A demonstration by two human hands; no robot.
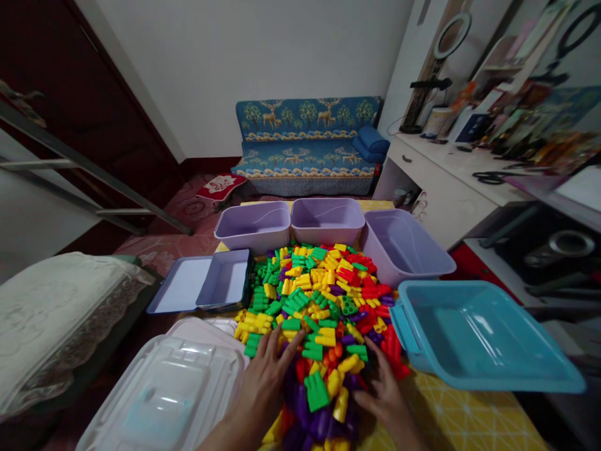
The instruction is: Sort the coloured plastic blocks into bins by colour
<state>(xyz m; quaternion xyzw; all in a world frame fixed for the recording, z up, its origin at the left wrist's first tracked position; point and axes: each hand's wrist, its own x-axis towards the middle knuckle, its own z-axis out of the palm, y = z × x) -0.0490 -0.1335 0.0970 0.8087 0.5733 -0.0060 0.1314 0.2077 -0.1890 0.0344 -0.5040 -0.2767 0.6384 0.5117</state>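
A big heap of plastic building blocks (300, 297) in green, yellow, red and purple covers the middle of the table. My left hand (268, 376) rests at the heap's near left side, fingers spread over yellow and green blocks. On the near right edge, my right hand (385, 391) touches the blocks with its thumb and fingers apart. Between the two hands lie a green block (317, 391) and several purple and yellow ones. Neither hand grips a block.
Behind the heap stand three lilac bins, the left bin (253, 238), middle bin (327, 234) and right bin (399, 275). A blue tub (493, 376) sits right on the yellow tablecloth (451, 416). At left are an open box (224, 305) and translucent lids (164, 391).
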